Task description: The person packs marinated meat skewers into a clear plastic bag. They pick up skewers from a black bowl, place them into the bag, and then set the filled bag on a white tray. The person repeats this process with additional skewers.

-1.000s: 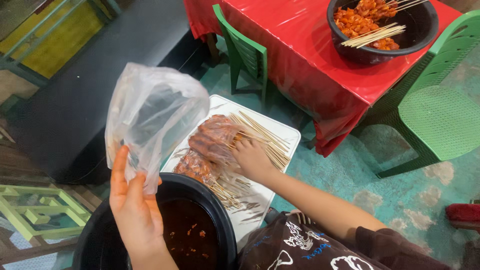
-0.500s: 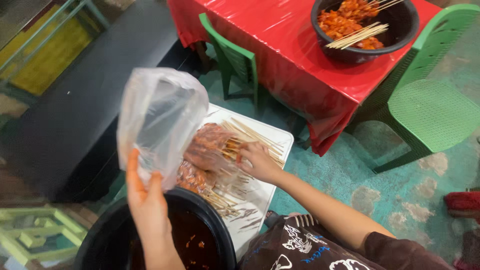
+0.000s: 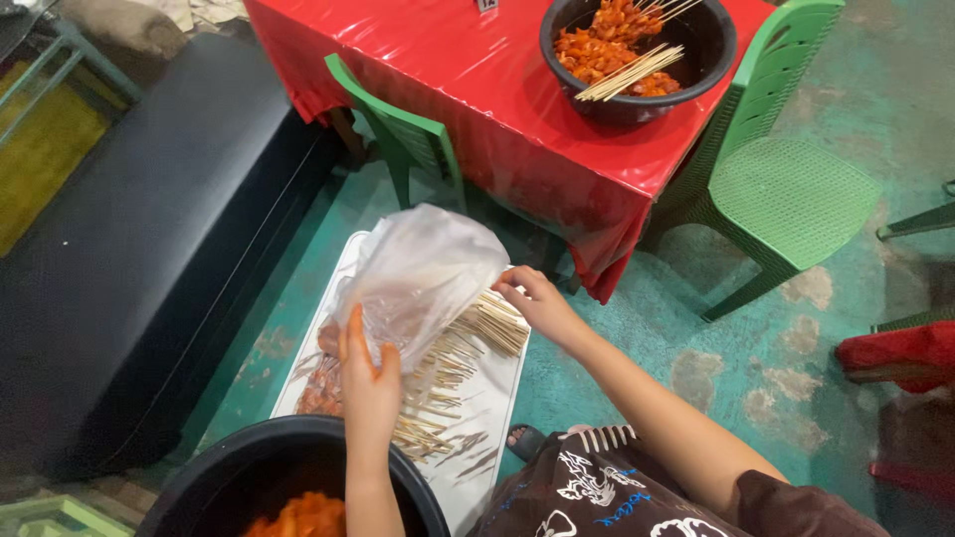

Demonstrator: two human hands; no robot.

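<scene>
Left grip: left hand [image 3: 369, 376] pinches the lower edge of the bag [image 3: 423, 273], thumb in front and fingers up behind the film; closed on it.
Right grip: right hand [image 3: 534, 299] holds the bag's upper right edge between fingertips; closed on it.
Bag: clear thin plastic, puffed out, held between both hands above the tray [image 3: 489, 398].
Left arm: forearm rises straight from the bottom of the frame, over the near basin [image 3: 214, 475], palm turned away, fingers stained orange.
Right arm: bare forearm reaches from lower right diagonally up-left, wrist slightly bent, hand just above the stick ends.
Skewers: skewers [image 3: 453, 363] lie on the white tray, bare stick ends fanned to the right, meat ends to the left.
Near basin: black, at the bottom edge, orange meat inside; cut off by the frame.
Farther out: red table [image 3: 468, 89] with a second black basin [image 3: 696, 75] of meat and sticks; green chairs [image 3: 786, 189] on either side; black bench [image 3: 129, 259] at left.
Hidden: the bag covers much of the meat on the tray; whether anything is inside the bag cannot be told; left fingertips behind the film are blurred.
</scene>
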